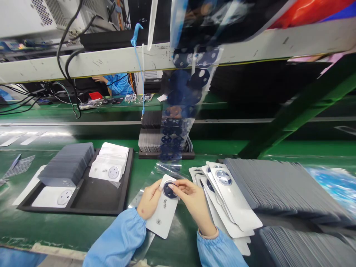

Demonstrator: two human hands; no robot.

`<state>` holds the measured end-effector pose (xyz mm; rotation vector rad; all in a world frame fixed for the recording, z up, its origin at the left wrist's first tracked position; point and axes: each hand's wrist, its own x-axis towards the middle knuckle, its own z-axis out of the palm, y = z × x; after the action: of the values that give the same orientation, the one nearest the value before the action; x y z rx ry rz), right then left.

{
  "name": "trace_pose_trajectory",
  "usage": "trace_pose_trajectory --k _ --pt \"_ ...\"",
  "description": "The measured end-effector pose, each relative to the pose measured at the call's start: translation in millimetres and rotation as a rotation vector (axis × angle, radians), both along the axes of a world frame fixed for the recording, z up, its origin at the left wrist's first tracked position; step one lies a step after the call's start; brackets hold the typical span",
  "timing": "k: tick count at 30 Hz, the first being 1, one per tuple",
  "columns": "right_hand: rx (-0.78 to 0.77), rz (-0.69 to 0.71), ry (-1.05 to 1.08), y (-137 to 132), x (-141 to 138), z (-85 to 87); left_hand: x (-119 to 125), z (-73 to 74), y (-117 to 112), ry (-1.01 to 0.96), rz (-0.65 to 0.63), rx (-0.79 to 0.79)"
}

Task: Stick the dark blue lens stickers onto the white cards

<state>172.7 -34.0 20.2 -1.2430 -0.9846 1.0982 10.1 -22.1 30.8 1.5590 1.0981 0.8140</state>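
Observation:
A white phone back cover (161,217), with dark markings and a small round emblem, is held tilted over the green bench. My left hand (150,198) grips it by its upper left edge, thumb near the top. A dark round sticker (168,190) with holes in it lies at the top of the cover. My right hand (190,196) has its thumb and finger closed at the sticker's right edge. Beside my right hand, several white covers (233,200) with round dark pieces lie in a fanned pile. A clear film strip with dark round stickers (178,129) hangs behind the cover.
At left, a black tray (100,198) holds grey panels (69,163) and white covers (109,161). Packed grey panels (286,185) stand at right, more (155,141) at the back. A green post (300,107) slants at right; a pale beam (111,59) crosses above. A co-worker's blue sleeve (120,84) shows beyond.

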Motion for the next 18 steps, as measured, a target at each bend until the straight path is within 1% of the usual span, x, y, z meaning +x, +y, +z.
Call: trace_pose_trajectory --k 14,18 --pt "-0.019 -0.009 -0.017 0.5 -0.8 -1.7 -0.6 -1.3 0.8 0.014 -0.012 0.033" --pt "-0.001 -0.025 -0.047 -0.5 -2.0 -0.8 -0.4 -1.5 0.1 0.020 -0.010 0.039"
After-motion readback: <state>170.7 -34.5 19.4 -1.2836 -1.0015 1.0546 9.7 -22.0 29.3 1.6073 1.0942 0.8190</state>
